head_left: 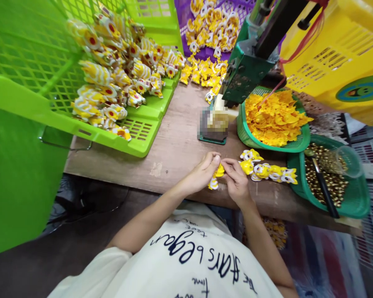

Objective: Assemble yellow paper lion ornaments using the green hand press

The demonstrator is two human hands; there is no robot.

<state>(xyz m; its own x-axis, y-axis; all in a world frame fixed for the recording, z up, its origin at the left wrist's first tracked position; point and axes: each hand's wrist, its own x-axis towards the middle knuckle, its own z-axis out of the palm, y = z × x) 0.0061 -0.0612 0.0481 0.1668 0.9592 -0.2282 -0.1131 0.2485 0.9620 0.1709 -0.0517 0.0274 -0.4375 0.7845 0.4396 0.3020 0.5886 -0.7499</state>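
Observation:
Near the table's front edge, my left hand (204,173) has its fingers closed on a small yellow-and-white plastic toy part (215,182). My right hand (236,181) meets it from the other side, fingertips pinched at the part's upper end; the fingers hide exactly what they grip there. Several yellow-and-white animal-head parts (261,171) lie in a row just right of my right hand. Beyond my hands stands a green press machine (240,68), its base partly blurred out.
A green crate (149,142) of striped toy parts stands at left. A purple basket (182,31) is behind a pile of yellow parts (205,70). At right are a green basket (245,134) of yellow pieces, a green tub (362,198) of gold beads with a black-handled tool, and a yellow crate (329,45).

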